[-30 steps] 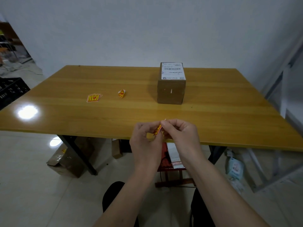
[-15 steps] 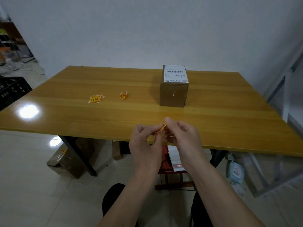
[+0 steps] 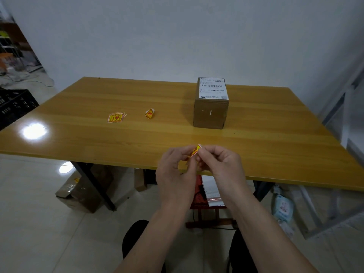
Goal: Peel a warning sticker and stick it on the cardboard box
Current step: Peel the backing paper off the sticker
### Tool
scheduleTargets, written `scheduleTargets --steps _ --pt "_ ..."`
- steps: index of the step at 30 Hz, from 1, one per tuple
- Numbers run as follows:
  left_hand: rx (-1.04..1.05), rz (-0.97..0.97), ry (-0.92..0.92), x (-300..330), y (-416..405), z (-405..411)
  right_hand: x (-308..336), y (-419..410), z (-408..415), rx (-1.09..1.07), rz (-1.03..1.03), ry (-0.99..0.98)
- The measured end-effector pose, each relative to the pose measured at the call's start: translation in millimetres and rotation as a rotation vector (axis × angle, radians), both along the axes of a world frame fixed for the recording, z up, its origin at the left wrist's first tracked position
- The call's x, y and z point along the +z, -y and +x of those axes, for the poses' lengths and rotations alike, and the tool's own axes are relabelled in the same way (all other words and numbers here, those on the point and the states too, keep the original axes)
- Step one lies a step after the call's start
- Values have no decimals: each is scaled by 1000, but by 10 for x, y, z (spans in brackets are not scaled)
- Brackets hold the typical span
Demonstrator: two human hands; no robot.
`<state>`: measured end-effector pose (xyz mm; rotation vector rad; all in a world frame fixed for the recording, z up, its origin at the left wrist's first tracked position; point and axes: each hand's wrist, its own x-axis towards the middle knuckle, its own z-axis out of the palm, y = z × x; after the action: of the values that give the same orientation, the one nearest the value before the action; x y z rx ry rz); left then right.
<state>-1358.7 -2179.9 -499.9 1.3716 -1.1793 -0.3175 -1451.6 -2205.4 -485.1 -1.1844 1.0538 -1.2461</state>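
A small yellow and red warning sticker [image 3: 196,149] is pinched between the fingertips of my left hand [image 3: 175,170] and my right hand [image 3: 220,166], just above the table's near edge. Only its top corner shows; the rest is hidden by my fingers. The brown cardboard box [image 3: 210,113] stands upright farther back on the wooden table [image 3: 98,138], with a white shipping label [image 3: 213,89] on its top. A small stack of warning stickers [image 3: 116,117] lies flat at the left, and a curled sticker piece [image 3: 150,113] lies beside it.
A black crate [image 3: 13,104] stands off the table's left edge. Under the table are a cardboard box [image 3: 82,189], a red stool with papers [image 3: 206,196] and black table legs [image 3: 94,186]. A metal frame [image 3: 334,107] runs along the right side.
My hands have stayed together at the near edge, working the sticker between the fingertips. The sticker's corner now pokes up above my fingers. The head view has shifted slightly.
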Motion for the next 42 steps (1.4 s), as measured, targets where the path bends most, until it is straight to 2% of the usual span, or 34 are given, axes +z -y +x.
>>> scheduleTargets --steps 7,14,24,42 --pt "20 11 1 -10 17 37 4 -13 15 41 -51 -89" --pt "40 -19 55 1 5 60 40 -30 27 78 67 79" --pt "53 -2 33 -27 11 100 15 -23 80 65 91 150" --pt "34 -23 -21 -13 -12 136 48 -45 102 108 25 81"
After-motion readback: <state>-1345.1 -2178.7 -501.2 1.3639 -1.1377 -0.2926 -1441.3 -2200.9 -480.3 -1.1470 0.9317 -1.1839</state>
